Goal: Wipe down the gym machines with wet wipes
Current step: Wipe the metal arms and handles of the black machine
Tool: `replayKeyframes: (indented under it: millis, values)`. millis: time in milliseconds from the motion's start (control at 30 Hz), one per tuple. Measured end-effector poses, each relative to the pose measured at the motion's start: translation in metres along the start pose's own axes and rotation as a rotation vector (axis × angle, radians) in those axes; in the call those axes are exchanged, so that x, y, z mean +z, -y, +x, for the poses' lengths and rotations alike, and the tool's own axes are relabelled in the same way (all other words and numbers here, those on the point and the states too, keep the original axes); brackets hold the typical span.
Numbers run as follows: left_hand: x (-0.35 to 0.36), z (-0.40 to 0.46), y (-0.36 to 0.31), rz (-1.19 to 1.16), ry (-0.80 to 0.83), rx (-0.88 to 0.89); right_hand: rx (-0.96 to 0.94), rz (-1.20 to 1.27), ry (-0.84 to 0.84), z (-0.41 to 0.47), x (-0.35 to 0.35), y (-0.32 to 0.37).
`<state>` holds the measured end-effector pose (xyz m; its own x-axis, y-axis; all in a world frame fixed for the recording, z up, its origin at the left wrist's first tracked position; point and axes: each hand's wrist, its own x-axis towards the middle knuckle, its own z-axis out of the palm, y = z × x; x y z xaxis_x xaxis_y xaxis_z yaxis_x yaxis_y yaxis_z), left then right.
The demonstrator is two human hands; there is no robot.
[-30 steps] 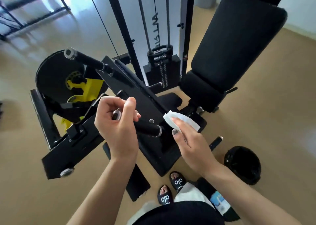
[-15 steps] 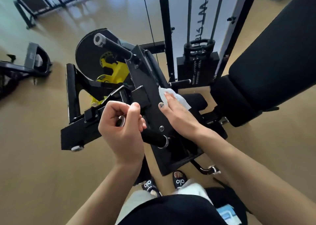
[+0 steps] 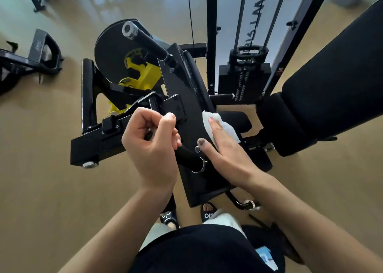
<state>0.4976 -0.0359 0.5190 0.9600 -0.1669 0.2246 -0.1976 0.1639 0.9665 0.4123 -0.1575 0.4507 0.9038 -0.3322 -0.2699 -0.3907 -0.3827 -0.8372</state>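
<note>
A black gym machine fills the middle of the head view, with a glossy black arm plate (image 3: pixel 184 90) running from upper left to lower right. My left hand (image 3: pixel 152 148) is closed around a short black handle (image 3: pixel 189 158) that sticks out of the plate near its lower end. My right hand (image 3: pixel 226 148) lies flat on the plate's right edge, pressing a white wet wipe (image 3: pixel 219 123) against it; the wipe shows beyond the fingertips. A second handle (image 3: pixel 145 42) with a chrome end cap juts out at the plate's upper end.
Behind the plate are a black disc with a yellow adjuster (image 3: pixel 143 73), the weight stack (image 3: pixel 244 81) and guide rods. The padded seat back (image 3: pixel 335 81) rises at right. Another machine's frame (image 3: pixel 39 52) lies on the tan floor at left. My sandalled feet (image 3: pixel 208 211) stand below.
My right hand slid the wipe up the plate from beside the lower handle to the plate's right edge. The left hand kept its hold. The camera swung leftwards and closer.
</note>
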Motion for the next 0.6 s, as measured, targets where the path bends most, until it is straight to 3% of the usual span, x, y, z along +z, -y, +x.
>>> replayKeyframes:
  millis: [200, 433, 600]
  values:
    - [0.0, 0.001, -0.002, 0.012, -0.001, -0.005, 0.025, 0.024, -0.058, 0.084, -0.009, 0.021]
    - [0.002, 0.0, -0.003, -0.014, -0.02, -0.03, -0.029, -0.022, -0.018, -0.002, -0.001, 0.0]
    - [0.005, 0.0, -0.002, -0.013, -0.048, -0.028, -0.016, -0.028, -0.005, 0.029, -0.007, 0.006]
